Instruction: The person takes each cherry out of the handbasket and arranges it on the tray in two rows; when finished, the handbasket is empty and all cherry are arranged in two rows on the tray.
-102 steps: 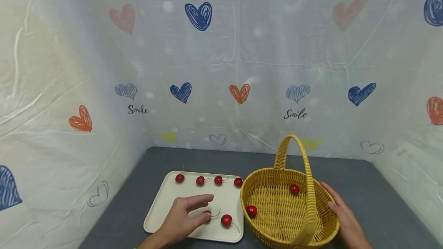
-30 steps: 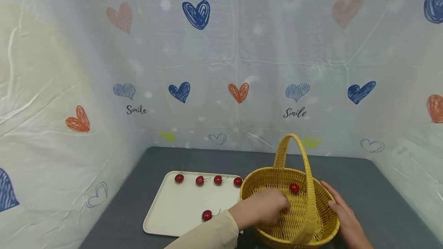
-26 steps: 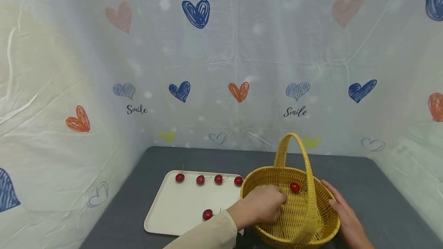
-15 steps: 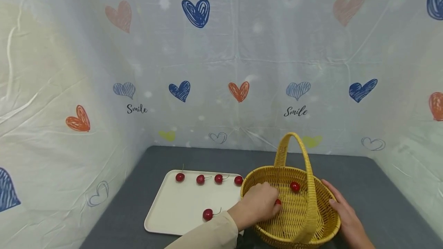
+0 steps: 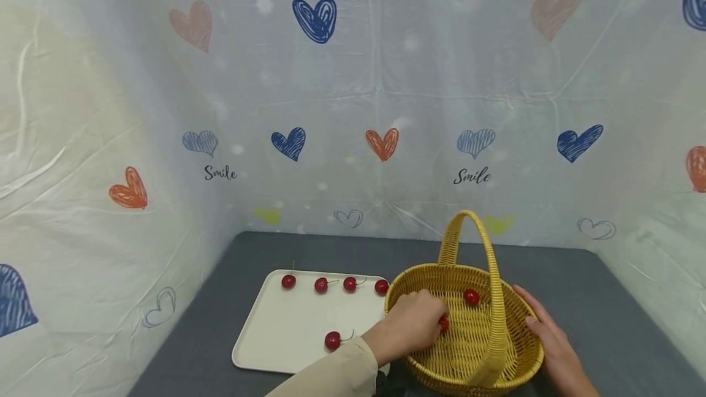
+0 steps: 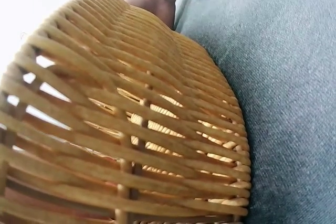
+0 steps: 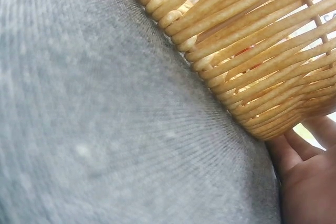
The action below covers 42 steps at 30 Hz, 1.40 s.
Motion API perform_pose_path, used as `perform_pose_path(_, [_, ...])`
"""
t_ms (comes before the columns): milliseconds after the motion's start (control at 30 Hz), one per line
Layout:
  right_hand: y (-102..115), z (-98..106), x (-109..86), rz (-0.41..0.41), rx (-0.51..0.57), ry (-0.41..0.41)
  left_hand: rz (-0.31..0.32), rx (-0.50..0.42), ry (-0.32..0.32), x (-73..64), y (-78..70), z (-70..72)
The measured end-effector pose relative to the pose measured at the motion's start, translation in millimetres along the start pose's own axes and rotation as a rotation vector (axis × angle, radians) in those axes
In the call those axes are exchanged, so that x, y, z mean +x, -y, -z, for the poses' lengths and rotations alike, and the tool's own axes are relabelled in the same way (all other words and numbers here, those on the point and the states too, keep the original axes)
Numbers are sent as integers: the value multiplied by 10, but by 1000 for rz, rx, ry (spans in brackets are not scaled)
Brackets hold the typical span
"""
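Observation:
My left hand (image 5: 415,322) reaches over the near-left rim into a yellow wicker basket (image 5: 510,348). Its fingers are curled, and a red cherry (image 5: 444,323) shows between thumb and forefinger, mostly covered by the hand. Another cherry (image 5: 471,297) lies on the basket floor towards the back. On the outer right side, my right hand (image 5: 559,348) holds the basket, thumb at the rim and fingers along the wall. The right wrist view shows those fingers (image 7: 310,153) against the wickerwork. Left of the basket is a cream tray (image 5: 276,336), bearing a stemmed cherry (image 5: 333,340) near its front.
Along the tray's back edge sit several more cherries (image 5: 322,285), the rightmost close to the basket rim. The basket's tall handle (image 5: 496,305) arches up right of my left hand. Grey cloth (image 5: 612,317) covers the table, with a heart-printed curtain (image 5: 413,109) behind.
My left hand has moved from over the tray into the basket; one front cherry has left the tray. Lately the hand has drawn back slightly left, exposing a cherry. The right hand stays put.

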State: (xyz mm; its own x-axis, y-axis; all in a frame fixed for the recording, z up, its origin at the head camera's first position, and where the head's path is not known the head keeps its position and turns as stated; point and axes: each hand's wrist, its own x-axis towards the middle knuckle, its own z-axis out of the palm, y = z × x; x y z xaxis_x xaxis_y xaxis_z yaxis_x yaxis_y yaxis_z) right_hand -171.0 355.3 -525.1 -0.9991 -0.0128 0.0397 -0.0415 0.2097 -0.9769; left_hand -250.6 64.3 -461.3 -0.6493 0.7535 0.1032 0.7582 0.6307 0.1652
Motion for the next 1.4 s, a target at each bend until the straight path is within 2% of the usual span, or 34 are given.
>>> perform_pose_path(167, [1, 1, 0, 7, 23, 11, -15, -8, 18, -13, 9, 20])
perform_pose_path(267, [8, -1, -3, 9, 33, 21, -59, -88, -7, -5, 43, 28])
perform_pose_path(400, [6, -5, -12, 13, 28, 7, -106, -352, -60, -6, 109, 67])
perform_pose_path(533, [4, 1, -9, 15, 27, 1, -58, -714, -100, -44, 175, 97])
perform_pose_path(633, [14, 3, 0, -4, 21, 5, -32, -951, -143, -93, 213, 109])
perform_pose_path(733, [27, -3, 4, -25, 16, 4, -44, -1119, -182, -165, 237, 140])
perform_pose_path(833, [21, -4, 2, -27, 15, -2, -48, -1238, -193, -266, 257, 205])
perform_pose_path(933, [16, 0, 0, -22, 24, -5, -24, -1311, -191, -398, 281, 264])
perform_pose_path(1067, [22, -2, -5, -22, 31, -3, -5, -1347, -199, -613, 330, 319])
perform_pose_path(1233, [22, -6, -4, -26, 20, -3, -12, -1314, -214, -910, 486, 380])
perform_pose_path(1333, [18, -5, -6, -36, 13, -1, 8, -1279, -232, -1103, 631, 413])
perform_pose_path(1400, [12, -3, 2, -46, 9, 3, 45, -1247, -257, -1238, 738, 436])
